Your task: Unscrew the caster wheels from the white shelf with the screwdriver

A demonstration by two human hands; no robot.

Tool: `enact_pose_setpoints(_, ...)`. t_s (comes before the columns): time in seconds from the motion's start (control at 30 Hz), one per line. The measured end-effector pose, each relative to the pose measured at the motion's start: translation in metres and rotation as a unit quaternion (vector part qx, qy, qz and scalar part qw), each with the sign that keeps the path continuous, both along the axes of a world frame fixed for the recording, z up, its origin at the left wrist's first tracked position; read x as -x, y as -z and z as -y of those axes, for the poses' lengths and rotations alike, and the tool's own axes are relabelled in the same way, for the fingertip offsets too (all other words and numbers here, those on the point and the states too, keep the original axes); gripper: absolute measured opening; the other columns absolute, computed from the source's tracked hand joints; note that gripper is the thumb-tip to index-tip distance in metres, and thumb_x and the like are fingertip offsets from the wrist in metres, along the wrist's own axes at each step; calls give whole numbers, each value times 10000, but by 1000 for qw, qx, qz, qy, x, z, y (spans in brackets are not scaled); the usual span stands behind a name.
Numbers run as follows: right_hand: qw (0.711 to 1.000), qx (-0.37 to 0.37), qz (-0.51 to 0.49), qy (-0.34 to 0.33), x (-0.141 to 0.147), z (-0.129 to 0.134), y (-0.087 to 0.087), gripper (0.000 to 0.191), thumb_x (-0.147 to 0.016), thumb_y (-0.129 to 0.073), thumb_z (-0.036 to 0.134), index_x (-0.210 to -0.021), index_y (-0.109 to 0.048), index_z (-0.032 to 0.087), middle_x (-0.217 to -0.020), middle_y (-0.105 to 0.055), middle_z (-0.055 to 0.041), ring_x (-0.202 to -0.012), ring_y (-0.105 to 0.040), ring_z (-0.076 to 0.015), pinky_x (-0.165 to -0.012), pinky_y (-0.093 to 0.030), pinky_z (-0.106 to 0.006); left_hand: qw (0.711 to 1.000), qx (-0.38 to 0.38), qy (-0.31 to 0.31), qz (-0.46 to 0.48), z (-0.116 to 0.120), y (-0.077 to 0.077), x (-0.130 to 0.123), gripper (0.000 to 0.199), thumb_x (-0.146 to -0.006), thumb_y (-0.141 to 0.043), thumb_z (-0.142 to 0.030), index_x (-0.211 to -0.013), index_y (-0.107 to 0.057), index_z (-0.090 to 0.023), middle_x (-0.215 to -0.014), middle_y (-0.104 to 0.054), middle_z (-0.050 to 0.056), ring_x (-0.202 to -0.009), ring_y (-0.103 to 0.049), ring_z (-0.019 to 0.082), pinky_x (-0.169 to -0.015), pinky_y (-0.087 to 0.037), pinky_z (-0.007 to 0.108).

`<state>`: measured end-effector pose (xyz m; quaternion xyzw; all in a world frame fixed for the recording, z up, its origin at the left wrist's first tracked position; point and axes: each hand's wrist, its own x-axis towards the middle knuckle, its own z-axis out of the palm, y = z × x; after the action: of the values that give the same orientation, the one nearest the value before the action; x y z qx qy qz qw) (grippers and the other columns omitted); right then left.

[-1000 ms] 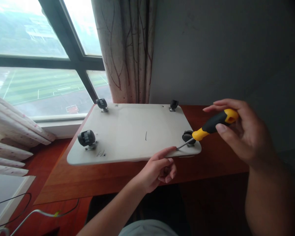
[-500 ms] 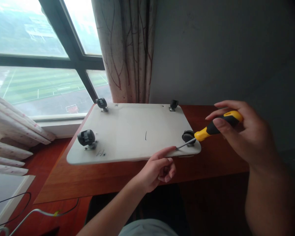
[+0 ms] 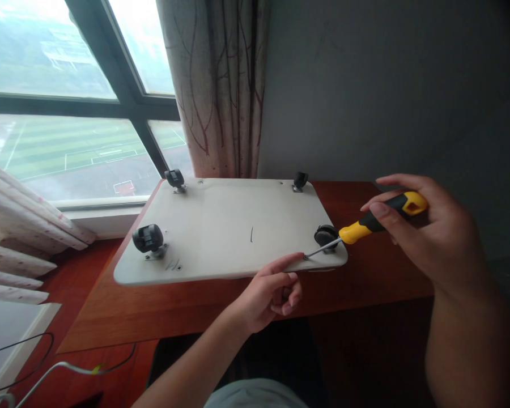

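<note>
A window [image 3: 89, 107] overlooks a green sports field; beside it, a white board [image 3: 221, 224] with four black wheels [image 3: 148, 238] lies on a reddish-brown table [image 3: 182, 303]. The left hand [image 3: 266, 297], index finger outstretched and others loosely curled, reaches the board's near edge, beside the tip of a yellow-and-black screwdriver [image 3: 357, 229], its handle pinched between the right hand's [image 3: 442, 235] thumb and fingers.

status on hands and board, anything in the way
Right hand gripping yellow-and-black screwdriver; left hand, index finger beside its tip. White board flat on wooden table, casters up. Near-right caster close behind shaft.
</note>
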<state>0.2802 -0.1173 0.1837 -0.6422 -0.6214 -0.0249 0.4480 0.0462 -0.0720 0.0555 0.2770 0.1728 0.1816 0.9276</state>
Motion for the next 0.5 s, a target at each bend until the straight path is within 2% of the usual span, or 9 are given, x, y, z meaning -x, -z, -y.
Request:
enact_pose_setpoints(0.07,999,2,-37,-16,0,0,1,333,-869,-657,319,-1196,-609,276,-967,-720,-31,-893,-679,-205,-814,-533,-332,1000,4,0,3,0,0,0,646,-883,-549,-183,-1497,-353,-137,-600,-542,-12,-449,-453,81,-411,-148,186)
enact_pose_setpoints(0.17,994,-2,-77,-80,1,2,1,355,-872,-622,299,-1223,-582,261,-1064,-695,-45,-1028,-648,-214,-884,-514,-333,1000,7,-2,7,0,0,-1,662,-875,-562,-192,-1499,-350,-129,-598,-538,-15,-440,-440,78,-410,-147,189)
enact_pose_setpoints(0.23,994,5,-73,-75,2,2,1,384,-868,-638,318,-1242,-572,263,-1067,-694,-46,-1026,-649,-217,-871,-519,-336,1000,7,-1,7,-1,-1,0,654,-878,-559,-188,-1497,-354,-129,-595,-536,-16,-441,-441,78,-411,-147,190)
enact_pose_setpoints(0.33,999,22,-48,-10,3,2,2,426,-835,-704,378,-1234,-589,281,-977,-712,-29,-904,-675,-215,-813,-541,-345,1000,7,1,6,0,-2,0,627,-886,-541,-170,-1486,-367,-129,-588,-531,-15,-443,-441,78,-407,-139,191)
enact_pose_setpoints(0.4,999,20,-31,9,4,3,1,421,-828,-711,376,-1224,-599,286,-960,-714,-24,-876,-681,-215,-805,-548,-350,1000,7,-1,7,0,-3,1,612,-892,-533,-163,-1481,-371,-126,-586,-529,-15,-442,-438,77,-406,-142,190)
enact_pose_setpoints(0.5,998,21,-1,-60,7,7,-5,441,-849,-647,303,-1279,-550,286,-1122,-692,-47,-1046,-664,-239,-884,-538,-369,1000,6,-4,10,0,-4,1,603,-898,-524,-154,-1478,-368,-121,-581,-522,-18,-439,-431,75,-407,-144,189)
